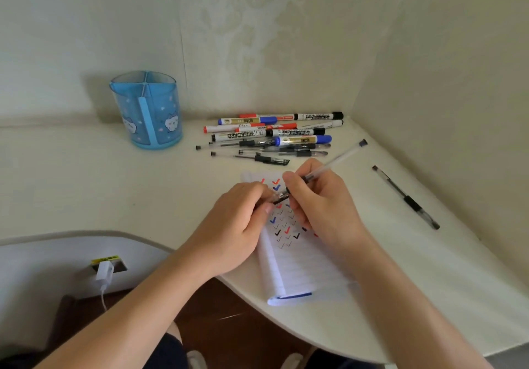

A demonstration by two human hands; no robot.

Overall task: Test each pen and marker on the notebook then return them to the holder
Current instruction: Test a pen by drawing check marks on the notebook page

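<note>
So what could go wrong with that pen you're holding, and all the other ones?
1. The left hand and right hand both grip the clear pen above the notebook. If a cap comes off there, it may slip and drop to the floor.
2. The notebook lies near the desk's front edge, so pressing on it might push it off.
3. The pile of pens and markers looks round-bodied, so some might roll.

Both bare forearms are extended forward from the lower edge of the view and converge near the centre. The left hand (pixel 237 222) is held knuckles up, its fingers (pixel 257 194) curled and pinched on the near end of a pen (pixel 339 162). The right hand (pixel 320 205) is closed round the barrel.
</note>
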